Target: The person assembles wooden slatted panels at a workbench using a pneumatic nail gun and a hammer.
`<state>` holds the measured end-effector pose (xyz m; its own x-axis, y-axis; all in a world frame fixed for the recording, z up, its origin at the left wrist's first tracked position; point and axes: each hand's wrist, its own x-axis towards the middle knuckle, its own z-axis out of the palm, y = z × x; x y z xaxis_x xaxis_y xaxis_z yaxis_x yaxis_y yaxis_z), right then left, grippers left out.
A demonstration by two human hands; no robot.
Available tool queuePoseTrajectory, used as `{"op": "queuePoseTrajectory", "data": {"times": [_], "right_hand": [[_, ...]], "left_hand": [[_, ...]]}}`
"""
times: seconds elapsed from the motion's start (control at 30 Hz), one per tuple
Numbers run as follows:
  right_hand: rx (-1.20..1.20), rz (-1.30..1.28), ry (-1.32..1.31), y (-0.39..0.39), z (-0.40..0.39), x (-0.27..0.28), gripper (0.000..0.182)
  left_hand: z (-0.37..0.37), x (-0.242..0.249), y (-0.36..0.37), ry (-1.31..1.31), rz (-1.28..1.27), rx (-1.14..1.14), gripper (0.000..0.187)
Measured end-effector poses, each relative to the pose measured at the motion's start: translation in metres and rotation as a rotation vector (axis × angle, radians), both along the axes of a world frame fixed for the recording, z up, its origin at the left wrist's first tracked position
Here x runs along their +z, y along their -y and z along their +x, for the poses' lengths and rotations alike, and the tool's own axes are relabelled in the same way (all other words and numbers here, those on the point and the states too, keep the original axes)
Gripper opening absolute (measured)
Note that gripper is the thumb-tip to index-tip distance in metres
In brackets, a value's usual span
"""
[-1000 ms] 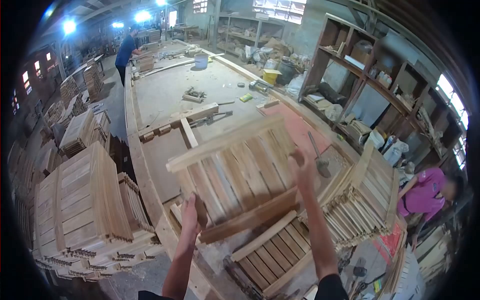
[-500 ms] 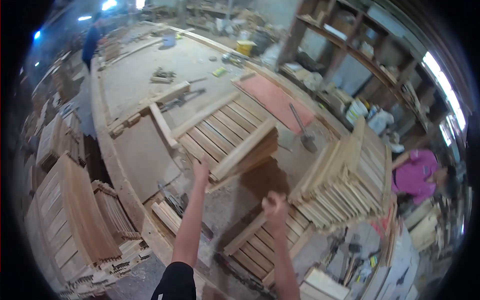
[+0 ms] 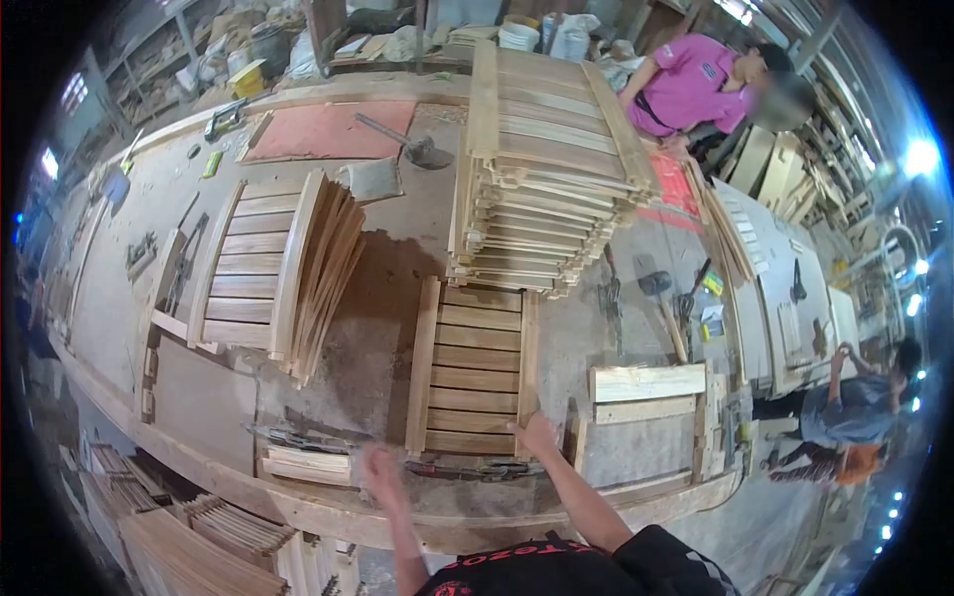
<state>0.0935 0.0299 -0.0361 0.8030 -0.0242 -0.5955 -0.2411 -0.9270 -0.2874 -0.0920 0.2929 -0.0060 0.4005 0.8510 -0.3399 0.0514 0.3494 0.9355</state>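
Note:
A slatted wooden panel (image 3: 475, 372) lies flat on the workbench in front of me, several slats between two side rails. My right hand (image 3: 537, 437) grips its right rail close to the near corner, with the thumb over the wood. To the left of the panel, my left hand (image 3: 383, 479) hangs in the air above the bench's near edge. It touches nothing that I can see, and motion smears its fingers. A tall stack of similar panels (image 3: 552, 169) rises just behind the flat one. Another group of panels (image 3: 266, 268) leans together on the left.
Metal clamps (image 3: 467, 469) lie along the near side of the workbench (image 3: 388, 417). A mallet (image 3: 422, 151) and a red board (image 3: 328, 131) are toward the back. A person in a pink shirt (image 3: 686, 84) stands behind the bench; another person (image 3: 860, 402) is at far right.
My view has swung to the right. My left hand has come off the left group of panels and drawn back. My right hand has moved onto the flat panel's right rail.

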Motion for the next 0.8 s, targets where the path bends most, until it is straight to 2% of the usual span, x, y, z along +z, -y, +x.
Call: {"op": "queuePoseTrajectory", "data": {"times": [0.03,0.07,0.2,0.23,0.3,0.33,0.4,0.43,0.53,0.6,0.63,0.7,0.73,0.77,0.8], "right_hand": [[0.005,0.038,0.004,0.002,-0.001,-0.001,0.077],[0.015,0.057,0.015,0.004,-0.001,-0.003,0.074],[0.028,0.085,0.085,0.014,0.007,0.01,0.064],[0.019,0.084,0.102,0.017,0.006,0.017,0.061],[-0.015,0.252,0.028,0.022,0.012,0.023,0.058],[-0.039,0.339,-0.005,0.024,0.016,0.026,0.056],[-0.249,0.592,-0.078,0.02,0.009,0.051,0.052],[-0.358,0.717,-0.115,0.019,-0.002,0.068,0.05],[-0.489,0.87,-0.064,0.016,-0.037,0.144,0.047],[-0.391,0.817,-0.237,0.041,-0.065,0.137,0.046],[-0.343,0.803,-0.315,0.052,-0.069,0.135,0.045],[0.262,0.733,-0.358,0.092,-0.059,0.172,0.046],[0.562,0.678,-0.385,0.119,-0.053,0.198,0.046],[0.709,0.737,-0.17,0.145,-0.035,0.226,0.047],[0.699,0.823,0.134,0.164,-0.004,0.235,0.042]], "left_hand": [[-0.016,-0.005,0.027,-0.124,-0.082,-0.227,0.014],[-0.011,0.005,0.06,-0.087,-0.316,-0.132,0.015],[-0.003,0.002,0.117,-0.186,-0.725,-0.444,0.041],[0.004,0.003,0.124,-0.191,-0.799,-0.413,0.041],[0.027,0.014,0.127,-0.203,-0.936,-0.358,0.04],[0.041,0.023,0.126,-0.076,-0.964,-0.285,0.039],[0.059,0.036,0.127,0.171,-1.014,-0.154,0.038],[0.05,0.023,0.121,0.198,-0.931,-0.182,0.036],[0.045,-0.012,0.093,0.23,-0.578,-0.193,0.035],[0.039,0.057,0.114,0.184,-0.386,-0.092,0.036],[0.041,0.108,0.124,0.191,-0.369,-0.069,0.037],[-0.002,0.076,0.102,0.161,-0.327,-0.078,0.038],[-0.009,0.099,0.109,0.223,-0.338,-0.028,0.04],[-0.017,0.123,0.115,0.273,-0.345,0.022,0.041],[-0.029,0.126,0.108,0.22,-0.238,0.032,0.042]]}}
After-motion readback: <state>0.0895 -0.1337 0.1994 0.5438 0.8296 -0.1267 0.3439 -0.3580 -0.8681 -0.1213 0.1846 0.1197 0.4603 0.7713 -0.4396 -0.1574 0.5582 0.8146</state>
